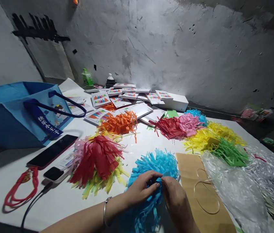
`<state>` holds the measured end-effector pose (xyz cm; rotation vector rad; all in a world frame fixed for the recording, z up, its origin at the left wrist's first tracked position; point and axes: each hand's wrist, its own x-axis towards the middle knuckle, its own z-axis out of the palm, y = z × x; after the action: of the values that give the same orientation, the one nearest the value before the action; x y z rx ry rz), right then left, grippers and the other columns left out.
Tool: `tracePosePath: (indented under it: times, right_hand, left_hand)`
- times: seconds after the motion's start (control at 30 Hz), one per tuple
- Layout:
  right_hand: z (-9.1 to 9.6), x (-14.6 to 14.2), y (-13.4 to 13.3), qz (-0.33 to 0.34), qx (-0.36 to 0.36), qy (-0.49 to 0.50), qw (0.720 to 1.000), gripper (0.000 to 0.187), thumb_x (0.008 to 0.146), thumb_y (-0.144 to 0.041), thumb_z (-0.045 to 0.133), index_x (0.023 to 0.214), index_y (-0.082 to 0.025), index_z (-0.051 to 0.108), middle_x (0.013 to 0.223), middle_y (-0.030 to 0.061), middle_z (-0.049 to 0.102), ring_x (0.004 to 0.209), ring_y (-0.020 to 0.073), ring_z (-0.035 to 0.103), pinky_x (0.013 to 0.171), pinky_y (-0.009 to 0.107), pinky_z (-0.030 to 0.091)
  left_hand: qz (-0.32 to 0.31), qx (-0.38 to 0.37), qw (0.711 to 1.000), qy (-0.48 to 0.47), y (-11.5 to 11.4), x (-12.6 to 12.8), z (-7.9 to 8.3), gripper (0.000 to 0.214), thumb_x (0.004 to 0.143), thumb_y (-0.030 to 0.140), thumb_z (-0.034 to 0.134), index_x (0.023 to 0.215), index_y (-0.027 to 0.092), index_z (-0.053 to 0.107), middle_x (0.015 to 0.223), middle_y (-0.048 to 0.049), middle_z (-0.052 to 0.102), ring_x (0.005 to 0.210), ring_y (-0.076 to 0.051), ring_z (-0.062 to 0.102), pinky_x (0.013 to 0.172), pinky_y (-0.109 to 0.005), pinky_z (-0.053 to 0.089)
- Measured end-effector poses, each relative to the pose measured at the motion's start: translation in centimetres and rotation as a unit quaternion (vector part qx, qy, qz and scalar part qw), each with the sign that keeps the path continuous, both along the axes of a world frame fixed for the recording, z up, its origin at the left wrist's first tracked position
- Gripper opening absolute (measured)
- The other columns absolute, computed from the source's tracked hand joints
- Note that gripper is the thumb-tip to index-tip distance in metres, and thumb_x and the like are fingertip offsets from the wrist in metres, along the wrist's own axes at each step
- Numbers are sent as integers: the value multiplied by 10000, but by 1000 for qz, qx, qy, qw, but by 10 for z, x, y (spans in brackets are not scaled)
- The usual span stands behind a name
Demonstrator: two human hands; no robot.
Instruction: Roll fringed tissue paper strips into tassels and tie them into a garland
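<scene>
Well, the blue fringed paper (156, 161) lay on the white surface (145, 144), pinched between the nearly closed fingers of the left hand (140, 186); those of the right hand (176, 197) curled in beside them, their grip hidden from me. Red fringe (95, 158) sat to its left, brown paper (207, 195) to its right, orange fringe (119, 123) farther back.

Two hands (143, 187) (176, 195), two blue fringe clumps (155, 161) (196, 113), one blue bag (22, 119), one phone (53, 150)
</scene>
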<state>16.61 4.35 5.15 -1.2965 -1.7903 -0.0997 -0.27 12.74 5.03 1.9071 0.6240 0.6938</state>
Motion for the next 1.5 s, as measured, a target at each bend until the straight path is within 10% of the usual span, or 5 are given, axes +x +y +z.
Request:
tracePosePath:
  times: [0.47, 0.83, 1.1, 1.5]
  right_hand:
    - [25, 5, 2, 25, -275, 210, 938, 247, 946, -387, 568, 792, -220, 663, 807, 16, 675, 793, 181, 636, 629, 242, 434]
    - [44, 19, 9, 83, -349, 268, 894, 310, 877, -485, 654, 733, -221, 725, 741, 0, 679, 750, 173, 621, 700, 259, 455]
    - [27, 8, -1, 45, -126, 64, 989, 170, 986, -200, 491, 1131, -252, 565, 898, 5, 664, 797, 149, 640, 711, 246, 483]
    - [41, 5, -2, -35, 48, -197, 979, 239, 908, -10, 484, 1098, -119, 580, 977, 106, 632, 925, 207, 608, 1041, 502, 339]
  left_hand:
    - [-1, 75, 997, -16, -2, -1, 6, 324, 947, 272, 516, 1222, 165, 651, 1064, -122, 707, 961, -235, 649, 843, -336, 509]
    - [37, 99, 993, -43, -5, -4, 5, 292, 871, 158, 523, 1150, 155, 609, 966, -83, 693, 831, -182, 652, 739, -280, 538]
    - [49, 116, 991, -43, -4, -3, 2, 210, 873, 171, 533, 1077, 176, 580, 863, -38, 665, 740, -151, 625, 679, -248, 524]
    - [75, 224, 970, -55, -1, -3, -11, 148, 898, 145, 528, 1025, 198, 583, 904, -67, 678, 781, -183, 623, 698, -278, 507]
